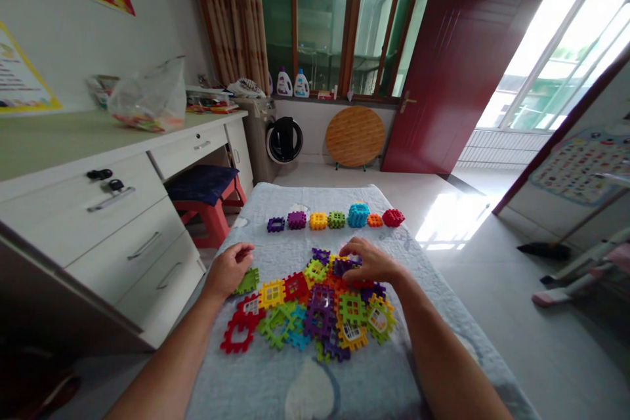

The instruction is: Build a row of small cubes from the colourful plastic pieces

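A loose pile of colourful square interlocking plastic building tiles lies on the cloth-covered table. My left hand [230,270] rests at the pile's left side, fingers loosely bent and apart, beside a green tile [247,281]; nothing shows in its grasp. At the far right of the pile, my right hand [369,260] has its thumb and fingers around a purple tile [346,267]. Nearer me are a larger purple tile [321,310], a red frame tile [239,335] and a yellow tile [272,294]. Beyond the hands stands a row of sorted stacks, including a blue stack [358,215].
The light blue patterned cloth [266,384] covers the table. To the left is a white desk [113,223] with a plastic bag [150,98] on top and a stool [204,185] beneath. A round wooden board [355,136] leans by the far wall near a red door [443,79].
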Action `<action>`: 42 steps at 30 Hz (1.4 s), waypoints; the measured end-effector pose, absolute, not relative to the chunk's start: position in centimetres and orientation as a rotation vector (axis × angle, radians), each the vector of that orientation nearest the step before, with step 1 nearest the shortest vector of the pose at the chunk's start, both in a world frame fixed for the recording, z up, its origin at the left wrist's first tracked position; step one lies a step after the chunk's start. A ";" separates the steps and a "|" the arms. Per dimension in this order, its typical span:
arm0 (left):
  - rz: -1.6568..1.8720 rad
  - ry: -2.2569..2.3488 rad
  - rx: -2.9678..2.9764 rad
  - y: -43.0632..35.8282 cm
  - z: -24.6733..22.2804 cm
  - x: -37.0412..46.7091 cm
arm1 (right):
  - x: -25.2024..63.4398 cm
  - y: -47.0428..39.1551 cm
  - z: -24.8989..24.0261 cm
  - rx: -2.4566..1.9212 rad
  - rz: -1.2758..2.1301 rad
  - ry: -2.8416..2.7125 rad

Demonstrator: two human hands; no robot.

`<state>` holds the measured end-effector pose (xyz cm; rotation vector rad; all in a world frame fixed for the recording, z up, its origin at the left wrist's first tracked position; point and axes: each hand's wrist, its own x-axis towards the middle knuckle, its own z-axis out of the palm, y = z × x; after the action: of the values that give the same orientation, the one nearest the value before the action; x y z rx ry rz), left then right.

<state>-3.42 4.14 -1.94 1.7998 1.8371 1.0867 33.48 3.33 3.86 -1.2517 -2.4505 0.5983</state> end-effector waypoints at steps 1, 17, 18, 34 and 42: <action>1.086 1.837 1.800 4.1 -1.9 -3.4 | 33.2 3.2 3.9 -1.235 0.599 -2.489; 1.092 1.814 1.797 4.3 -2.1 -3.5 | 38.1 6.2 0.7 -1.623 0.422 -1.837; 1.090 1.812 1.798 4.3 -2.1 -3.5 | 38.5 6.3 0.5 -1.668 0.397 -1.847; 1.080 1.828 1.804 4.0 -1.5 -3.2 | 35.2 4.2 1.9 -1.699 0.282 -2.391; 1.072 1.808 1.802 4.2 -1.8 -3.4 | 34.7 4.2 1.9 -1.744 0.285 -2.348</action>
<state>-3.36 4.18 -1.75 1.8019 1.8077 1.0722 34.73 4.22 1.85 -1.7444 -2.3479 0.2851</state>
